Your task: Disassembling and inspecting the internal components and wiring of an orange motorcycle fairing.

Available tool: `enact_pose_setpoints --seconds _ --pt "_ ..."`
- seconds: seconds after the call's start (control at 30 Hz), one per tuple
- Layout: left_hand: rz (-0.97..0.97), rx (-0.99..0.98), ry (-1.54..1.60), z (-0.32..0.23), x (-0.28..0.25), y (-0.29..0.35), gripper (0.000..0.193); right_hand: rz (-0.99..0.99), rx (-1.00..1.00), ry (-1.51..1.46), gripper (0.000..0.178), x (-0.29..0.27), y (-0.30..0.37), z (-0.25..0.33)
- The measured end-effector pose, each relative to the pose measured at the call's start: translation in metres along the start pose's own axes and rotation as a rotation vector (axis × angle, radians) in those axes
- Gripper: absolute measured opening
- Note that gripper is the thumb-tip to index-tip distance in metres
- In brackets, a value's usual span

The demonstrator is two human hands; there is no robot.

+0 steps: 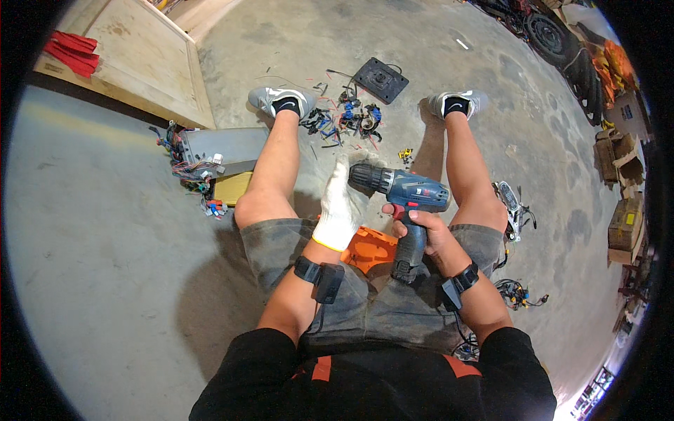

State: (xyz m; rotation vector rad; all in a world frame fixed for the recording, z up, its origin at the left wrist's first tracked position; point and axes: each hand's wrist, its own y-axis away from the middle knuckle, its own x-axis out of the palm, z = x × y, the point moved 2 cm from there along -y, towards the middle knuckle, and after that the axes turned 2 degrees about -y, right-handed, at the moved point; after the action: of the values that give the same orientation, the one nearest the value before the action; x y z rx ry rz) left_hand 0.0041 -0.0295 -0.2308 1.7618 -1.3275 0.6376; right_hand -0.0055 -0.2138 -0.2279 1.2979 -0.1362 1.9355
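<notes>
A blue-and-black cordless drill (418, 193) is held up in front of my lap, its black chuck (365, 175) pointing left. My right hand (432, 231), bare, is wrapped around the drill's grip, with a finger by the red trigger. My left hand (340, 203) wears a white knit glove with a yellow cuff edge and is closed around the chuck; some of its fingers are hidden behind it. Whether a bit sits in the chuck does not show. Below the drill, between my thighs, is an orange plastic piece (371, 249), partly covered.
Cable scraps and blue and black connectors (344, 123) lie between my feet, near a flat black plate (381, 79). Left are a grey metal box (225, 147) with wires and a wooden crate (140, 52). Cardboard boxes (625, 228) and a tyre (547, 35) line the right.
</notes>
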Motion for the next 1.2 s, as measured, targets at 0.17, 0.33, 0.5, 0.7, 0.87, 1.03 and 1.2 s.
enact_pose_setpoints --seconds 0.17,0.33,0.5,0.7,0.87,1.03,1.2 --pt "-0.009 -0.013 0.077 0.000 0.000 0.000 0.040 -0.011 0.006 0.043 0.060 -0.006 -0.003 -0.004" --pt "-0.060 0.019 0.216 0.002 -0.004 0.000 0.032 -0.027 0.065 0.002 0.055 0.002 -0.003 -0.006" --pt "-0.077 0.050 0.342 0.002 -0.005 0.001 0.033 -0.177 -0.011 0.287 0.049 0.004 -0.007 -0.010" --pt "-0.186 0.027 0.370 0.000 -0.001 0.000 0.037 -0.217 -0.041 0.433 0.043 0.001 -0.008 -0.011" --pt "-0.125 -0.026 0.471 0.001 -0.013 -0.005 0.038 -0.138 -0.005 0.458 0.034 0.019 -0.005 -0.008" --pt "0.033 0.011 0.498 -0.004 -0.002 0.004 0.039 -0.032 0.034 0.400 0.041 0.016 0.000 -0.014" --pt "0.179 0.378 -0.495 -0.021 0.061 0.038 0.038 0.300 0.333 -0.591 0.055 -0.018 -0.003 -0.018"
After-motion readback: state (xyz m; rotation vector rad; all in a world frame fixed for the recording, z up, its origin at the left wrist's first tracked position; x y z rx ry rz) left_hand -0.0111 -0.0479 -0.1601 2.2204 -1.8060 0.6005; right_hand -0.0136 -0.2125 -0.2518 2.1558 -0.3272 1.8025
